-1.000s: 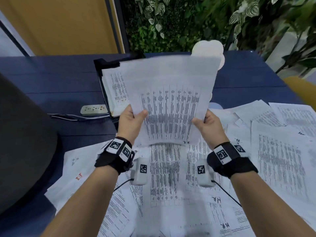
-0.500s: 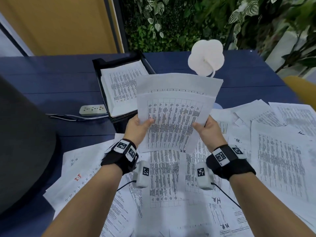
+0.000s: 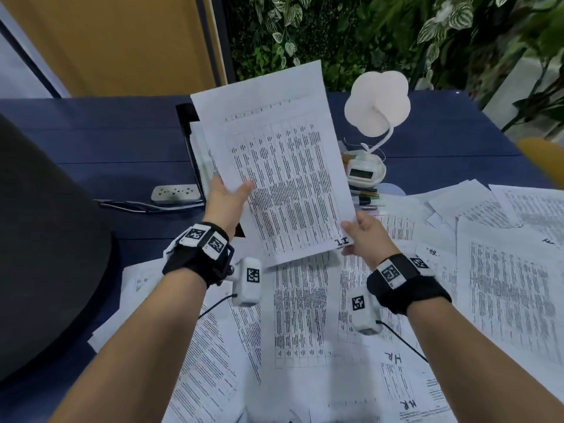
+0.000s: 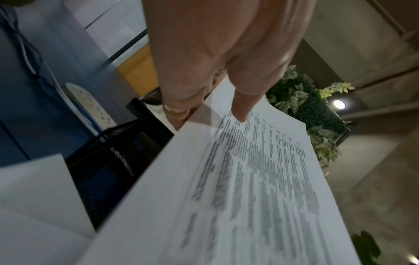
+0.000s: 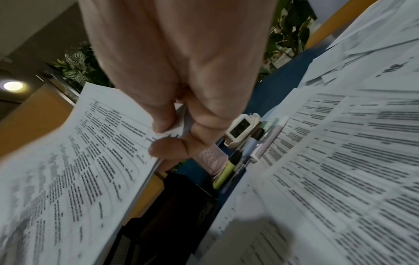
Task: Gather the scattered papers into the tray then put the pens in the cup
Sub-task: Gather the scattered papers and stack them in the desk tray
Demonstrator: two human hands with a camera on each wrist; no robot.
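I hold a stack of printed papers (image 3: 283, 178) in the air, tilted, over the black tray (image 3: 185, 112), which it mostly hides. My left hand (image 3: 235, 193) grips the stack's left edge, thumb (image 4: 240, 111) on top and fingers beneath. My right hand (image 3: 351, 236) pinches the near right corner (image 5: 163, 134). Many more sheets (image 3: 305, 315) lie scattered over the blue table below my wrists and to the right. Several pens (image 3: 366, 198) lie just right of the held stack. The right wrist view shows the pens (image 5: 247, 154) beside a pink mesh cup (image 5: 211, 157).
A white power strip (image 3: 175, 193) with its cable lies left of the tray. A white flower-shaped lamp (image 3: 377, 102) with a small clock base (image 3: 363, 174) stands behind the pens. A dark rounded chair back (image 3: 45, 239) fills the left side. Plants line the far edge.
The stack, held upright in front of me, dropped lower, then swung left and tilted over the tray. Both hands kept their hold and moved with it.
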